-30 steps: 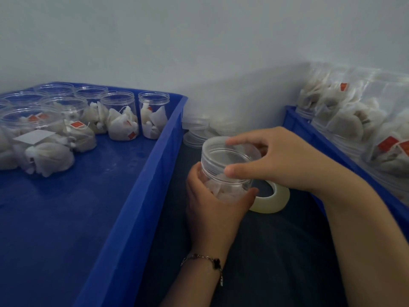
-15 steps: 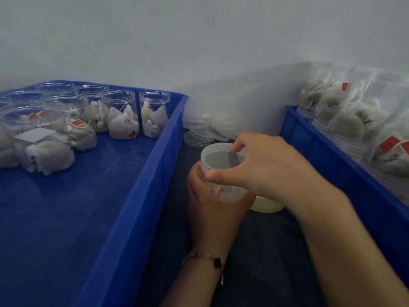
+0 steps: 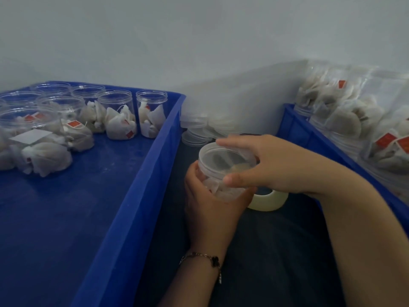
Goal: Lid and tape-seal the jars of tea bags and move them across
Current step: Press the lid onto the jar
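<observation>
Clear plastic jar (image 3: pixel 218 185) stands upright at frame centre, mouth up, in my left hand (image 3: pixel 212 209), which wraps its body. My right hand (image 3: pixel 267 167) pinches the lid (image 3: pixel 225 158) on top, tape roll (image 3: pixel 269 201) just behind.

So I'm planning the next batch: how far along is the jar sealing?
Done: can't tell; the right crate's jars are blurred. In hand: left hand grips a jar while right hand fits its lid; tape roll untouched. Left: several open jars wait in the left crate.
</observation>
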